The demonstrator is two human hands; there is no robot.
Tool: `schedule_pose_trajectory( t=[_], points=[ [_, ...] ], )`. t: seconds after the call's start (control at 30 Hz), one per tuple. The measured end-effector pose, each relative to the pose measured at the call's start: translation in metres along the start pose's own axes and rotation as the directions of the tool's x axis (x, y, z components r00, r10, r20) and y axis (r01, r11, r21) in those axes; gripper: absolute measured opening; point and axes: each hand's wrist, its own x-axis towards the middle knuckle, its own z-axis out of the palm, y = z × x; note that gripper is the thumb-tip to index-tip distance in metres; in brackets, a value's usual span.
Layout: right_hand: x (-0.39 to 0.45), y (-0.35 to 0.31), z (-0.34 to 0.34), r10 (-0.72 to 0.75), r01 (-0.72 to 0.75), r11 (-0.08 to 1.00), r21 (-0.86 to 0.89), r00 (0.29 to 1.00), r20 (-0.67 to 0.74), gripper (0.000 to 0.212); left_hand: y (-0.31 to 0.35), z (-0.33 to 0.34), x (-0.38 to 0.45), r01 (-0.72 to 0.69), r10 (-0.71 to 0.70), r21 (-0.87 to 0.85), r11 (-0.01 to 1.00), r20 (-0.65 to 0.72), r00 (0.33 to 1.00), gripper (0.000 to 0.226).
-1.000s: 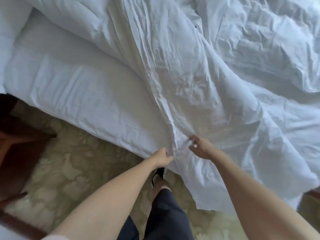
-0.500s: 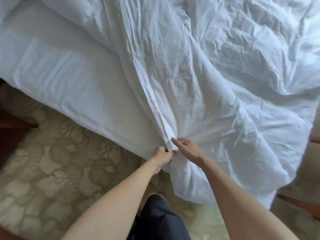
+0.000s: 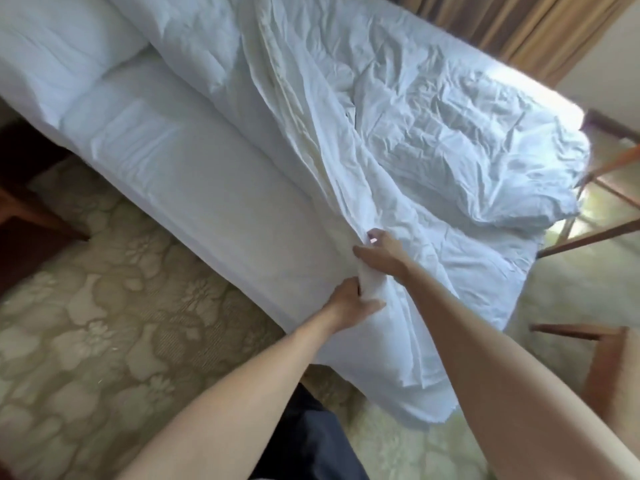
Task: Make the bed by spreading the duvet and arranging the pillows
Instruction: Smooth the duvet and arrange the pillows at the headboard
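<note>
left hand (image 3: 349,303): fingers curled round a bunched fold of the duvet (image 3: 398,140) at the bed's near edge, likely anchoring it.
right hand (image 3: 382,252): just above the left, fingers closed on the same fold, probably gathering the edge for a pull.
duvet: crumpled, heaped on the far half of the bed (image 3: 194,188), 1 corner hanging off the foot toward the carpet (image 3: 104,341).
near half: bare sheet showing, so spreading is not yet done.
pillow (image 3: 45,46): at the head end, top left, partly under the duvet.
next: judged, draw the held edge toward the near side to cover the sheet.
</note>
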Motion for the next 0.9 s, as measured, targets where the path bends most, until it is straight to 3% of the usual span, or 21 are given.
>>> schedule_pose_trajectory(
  t=[0.07,0.13,0.2,0.33,0.5,0.63,0.83,0.9],
  points=[
    [-0.021,0.005,-0.022,0.018,-0.011,0.986,-0.165,0.999,0.042,0.014,0.030,0.017,-0.012,-0.077,0.076,-0.022,0.997,-0.041,0.996,0.059],
    [-0.039,0.009,-0.045,0.055,-0.039,0.937,-0.347,0.998,0.037,0.015,0.050,0.031,-0.022,-0.107,0.106,-0.036,0.994,-0.045,0.993,0.062],
    [-0.048,0.016,-0.072,0.036,-0.030,0.914,-0.404,0.999,0.006,0.013,0.062,0.045,-0.028,-0.102,0.101,-0.033,0.994,-0.012,0.995,0.053],
    [-0.055,0.039,-0.113,-0.080,0.049,0.936,-0.348,0.994,-0.074,0.007,0.084,0.088,-0.032,-0.104,0.111,0.089,0.991,-0.070,0.991,0.043],
    [-0.062,0.087,-0.165,-0.098,0.096,0.945,-0.311,0.995,0.012,0.017,0.147,0.160,-0.026,-0.125,0.122,0.008,0.992,-0.267,0.956,0.007],
    [-0.062,0.135,-0.232,-0.180,0.168,0.931,-0.325,0.984,-0.008,0.024,0.204,0.233,-0.015,-0.142,0.073,-0.125,0.982,-0.438,0.896,0.005],
    [-0.055,0.182,-0.329,-0.254,0.244,0.964,-0.104,0.961,-0.106,0.028,0.274,0.301,0.003,-0.066,0.002,-0.164,0.984,-0.366,0.931,0.017],
    [-0.046,0.191,-0.355,-0.244,0.239,0.970,-0.053,0.959,-0.145,0.030,0.285,0.314,0.013,-0.112,0.032,-0.199,0.974,-0.366,0.930,0.014]
  ],
)
